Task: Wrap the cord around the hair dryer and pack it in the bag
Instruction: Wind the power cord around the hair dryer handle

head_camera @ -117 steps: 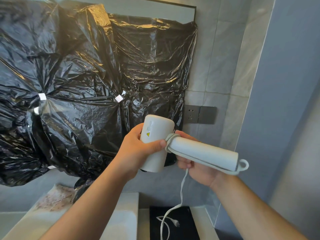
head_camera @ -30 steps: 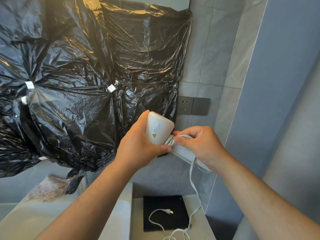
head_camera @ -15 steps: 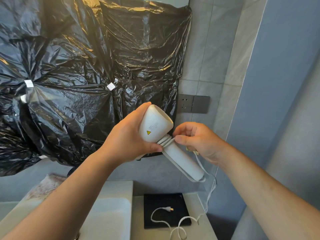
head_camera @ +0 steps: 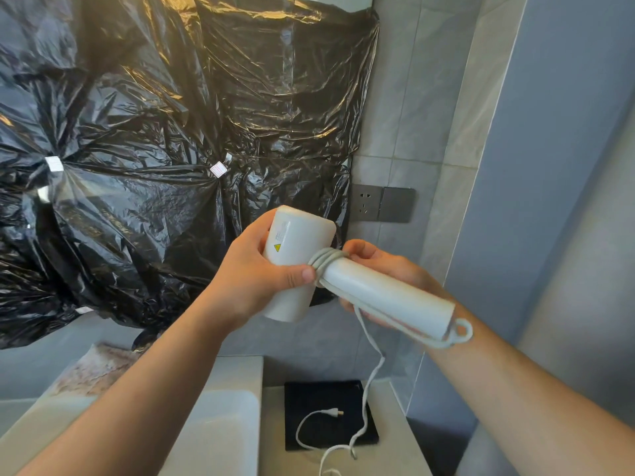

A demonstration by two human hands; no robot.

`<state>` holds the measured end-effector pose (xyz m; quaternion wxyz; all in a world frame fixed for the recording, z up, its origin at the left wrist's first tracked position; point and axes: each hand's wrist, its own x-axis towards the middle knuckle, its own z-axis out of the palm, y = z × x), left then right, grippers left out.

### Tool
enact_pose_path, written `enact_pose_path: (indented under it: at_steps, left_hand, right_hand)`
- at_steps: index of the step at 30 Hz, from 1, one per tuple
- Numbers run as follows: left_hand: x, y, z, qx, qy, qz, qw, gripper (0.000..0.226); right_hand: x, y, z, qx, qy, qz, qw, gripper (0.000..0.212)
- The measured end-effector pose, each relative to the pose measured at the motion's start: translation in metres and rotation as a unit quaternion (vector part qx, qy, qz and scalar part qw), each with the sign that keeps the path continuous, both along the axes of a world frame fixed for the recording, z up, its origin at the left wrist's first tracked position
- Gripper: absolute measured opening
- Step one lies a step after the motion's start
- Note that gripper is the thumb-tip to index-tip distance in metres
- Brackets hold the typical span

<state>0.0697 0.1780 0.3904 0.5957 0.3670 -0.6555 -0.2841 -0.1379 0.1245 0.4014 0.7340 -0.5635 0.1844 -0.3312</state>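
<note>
- While gripping the dryer (head_camera: 302, 262) barrel, the left hand (head_camera: 254, 280) is pressing its thumb on the cord (head_camera: 324, 262) coils.
- The right hand (head_camera: 388, 269) is cupping the handle from behind, fingers closed around it.
- Loose cord is hanging to the surface (head_camera: 395, 441), plug (head_camera: 331, 412) lying on a black mat (head_camera: 309, 400).
- The wall is standing close on the right.

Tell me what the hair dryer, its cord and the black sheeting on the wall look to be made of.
White cylindrical hair dryer: seemingly matte moulded plastic, with a smooth, even surface and soft highlights. Pale grey cord: likely rubbery plastic sheathing; it bends in tight loops at the handle's top and hangs limp. Crinkled black sheeting: thin glossy plastic film, going by its sharp creases and bright glints.
</note>
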Motion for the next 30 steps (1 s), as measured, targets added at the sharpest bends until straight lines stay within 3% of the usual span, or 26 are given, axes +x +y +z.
enact_pose_path:
  at_steps: [2, 4, 11, 14, 17, 19, 23, 27, 30]
  left_hand:
    - [-0.003, -0.004, -0.002, 0.014, 0.032, 0.011, 0.999, 0.081]
    - [-0.009, -0.006, -0.002, 0.013, 0.043, 0.034, 0.998, 0.077]
    - [-0.023, -0.010, -0.013, 0.033, 0.078, 0.135, 0.987, 0.070]
    - [-0.030, -0.009, -0.016, 0.023, 0.085, 0.167, 0.982, 0.056]
    - [-0.032, -0.012, -0.017, 0.015, 0.089, 0.215, 0.972, 0.062]
    - [-0.031, -0.014, -0.016, 0.001, 0.081, 0.246, 0.966, 0.066]
    - [-0.031, -0.010, -0.012, -0.016, 0.042, 0.284, 0.958, 0.068]
    - [-0.036, -0.001, -0.013, -0.015, -0.016, 0.318, 0.948, 0.068]
    - [-0.035, 0.000, -0.012, -0.019, -0.055, 0.336, 0.940, 0.070]
  right_hand:
    - [0.004, -0.004, -0.012, 0.068, -0.131, 0.041, 0.988, 0.031]
    - [0.011, 0.001, -0.017, 0.089, -0.193, 0.028, 0.977, 0.021]
    - [0.025, 0.007, -0.029, 0.073, -0.138, -0.222, 0.963, 0.022]
    - [0.030, 0.013, -0.036, -0.002, -0.089, -0.284, 0.955, 0.020]
    - [0.034, 0.023, -0.041, -0.088, -0.011, -0.319, 0.944, 0.022]
    - [0.034, 0.033, -0.045, -0.156, 0.091, -0.321, 0.930, 0.023]
    - [0.032, 0.039, -0.041, -0.297, 0.248, -0.337, 0.858, 0.037]
    - [0.028, 0.036, -0.031, -0.379, 0.316, -0.329, 0.805, 0.042]
    - [0.023, 0.037, -0.024, -0.410, 0.356, -0.298, 0.785, 0.039]
